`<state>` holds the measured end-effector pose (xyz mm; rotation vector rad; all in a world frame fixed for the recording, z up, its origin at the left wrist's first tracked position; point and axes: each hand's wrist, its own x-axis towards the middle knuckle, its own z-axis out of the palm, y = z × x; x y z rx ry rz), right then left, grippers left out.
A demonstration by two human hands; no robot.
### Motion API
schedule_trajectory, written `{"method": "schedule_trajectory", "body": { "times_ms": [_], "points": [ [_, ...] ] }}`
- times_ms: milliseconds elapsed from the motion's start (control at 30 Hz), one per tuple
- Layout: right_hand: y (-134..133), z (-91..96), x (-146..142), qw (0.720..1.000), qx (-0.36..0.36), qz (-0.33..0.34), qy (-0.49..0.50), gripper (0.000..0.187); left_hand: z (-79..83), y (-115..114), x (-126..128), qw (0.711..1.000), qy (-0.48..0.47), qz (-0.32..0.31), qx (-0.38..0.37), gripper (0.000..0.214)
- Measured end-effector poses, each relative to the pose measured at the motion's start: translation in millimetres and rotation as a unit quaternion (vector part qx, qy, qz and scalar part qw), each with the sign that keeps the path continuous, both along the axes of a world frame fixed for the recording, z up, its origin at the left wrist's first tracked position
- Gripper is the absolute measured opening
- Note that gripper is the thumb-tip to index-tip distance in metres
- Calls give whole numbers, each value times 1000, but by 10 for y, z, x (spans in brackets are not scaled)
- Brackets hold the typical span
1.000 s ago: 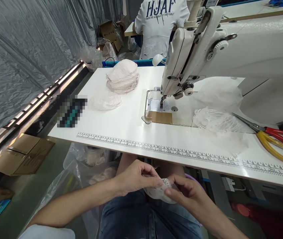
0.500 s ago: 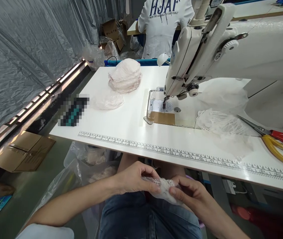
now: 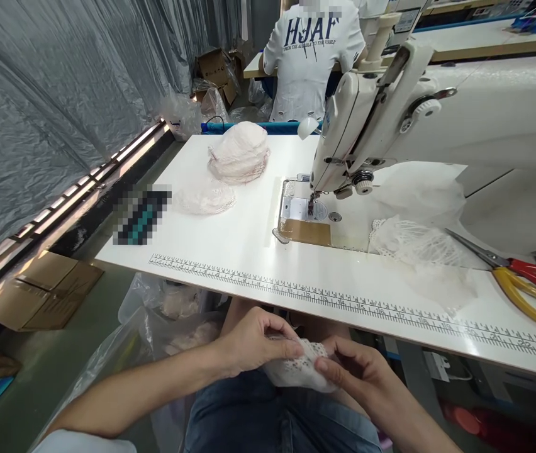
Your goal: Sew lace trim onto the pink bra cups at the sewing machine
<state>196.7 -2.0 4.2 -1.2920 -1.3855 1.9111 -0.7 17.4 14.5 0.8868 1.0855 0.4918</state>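
A piece of white lace fabric (image 3: 299,372) hangs over my lap, just below the table's front edge. My left hand (image 3: 268,343) pinches its upper edge between thumb and fingers. On the other side, my right hand (image 3: 350,365) grips the same lace close by, thumb on top. Above, the white sewing machine (image 3: 343,126) stands on the table, its presser foot (image 3: 311,206) over the metal needle plate with no cloth visible under it. Sheer white lace pieces (image 3: 414,242) lie right of the needle.
A stack of pale pink fabric pieces (image 3: 240,151) and a single lace piece (image 3: 206,196) lie on the table's left. Scissors (image 3: 518,267) with red and yellow handles rest at the right. A cardboard box (image 3: 44,289) stands on the floor; a co-worker in a white shirt (image 3: 312,63) sits ahead.
Both hands stay on the lace, and more of its cloth now hangs open below the fingers. The camera view has tilted slightly upward.
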Motion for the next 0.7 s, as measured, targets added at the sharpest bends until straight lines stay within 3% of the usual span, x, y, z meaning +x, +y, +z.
{"method": "schedule_trajectory", "body": {
  "times_ms": [100,167,300,400,467,533,633,700],
  "points": [
    [83,121,-25,1000,15,11,-1,39,186,110,-79,999,25,-23,36,24],
    [207,243,-62,999,36,25,6,39,384,308,-150,992,59,-76,79,24],
    [631,440,-132,990,128,51,-15,38,776,1028,-190,953,141,-193,184,22],
    [1024,458,-72,965,223,54,-127,38,888,1669,-78,921,210,-239,225,17],
    [1251,417,43,910,330,30,-249,35,839,2016,36,910,237,-253,229,11],
    [1418,367,182,822,457,2,-341,27,729,2249,149,902,251,-269,225,11],
    [1576,323,326,698,616,30,-363,35,581,2402,281,892,261,-295,224,13],
    [1656,308,352,638,687,60,-345,42,548,2431,337,884,268,-307,230,10]
  ]
}}
